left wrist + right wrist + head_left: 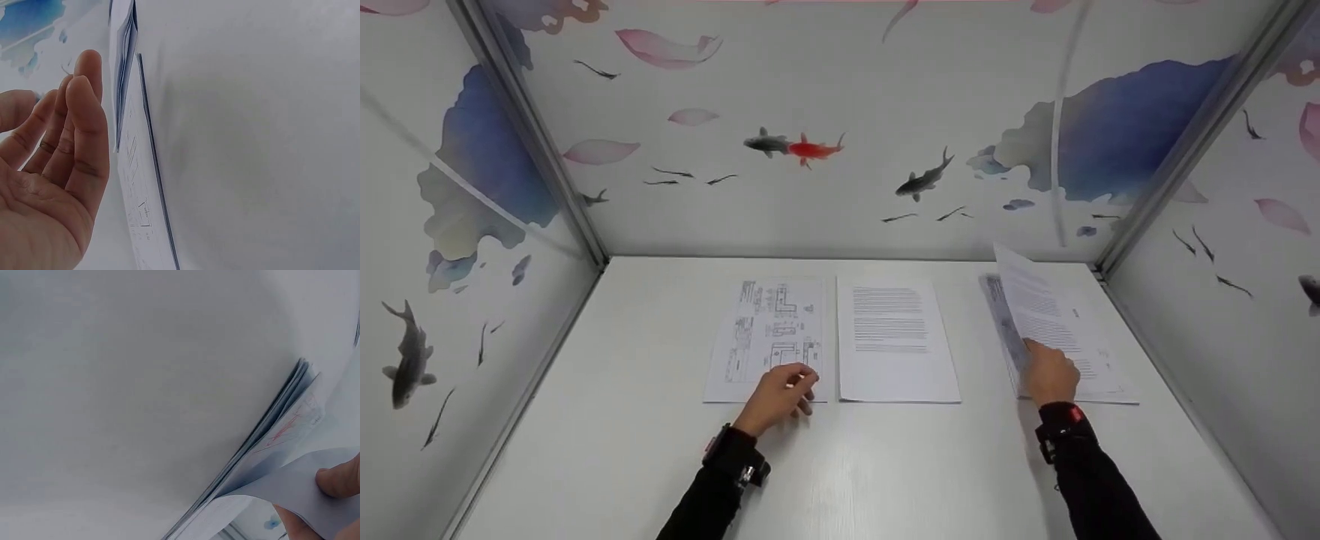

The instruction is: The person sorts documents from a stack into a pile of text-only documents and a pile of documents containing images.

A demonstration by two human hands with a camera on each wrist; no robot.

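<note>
My right hand [1050,373] pinches the left edge of a printed sheet of paper [1046,315] on the right-hand paper stack [997,307]. The sheet bends up from the stack, its far left corner raised. In the right wrist view, the thumb [340,479] presses on the curled sheet [275,486], and red marks show on a page below. Over the near edge of the left-hand stack, topped by a technical drawing [746,322], hovers my left hand [780,394]. Its fingers are loosely bent and hold nothing, as the left wrist view also shows.
Between the two hands lies a middle paper stack [896,375] with lines of text on its top page. All three stacks rest on a white table [840,465]. Panels with painted fish and petals [810,202] enclose its back and sides.
</note>
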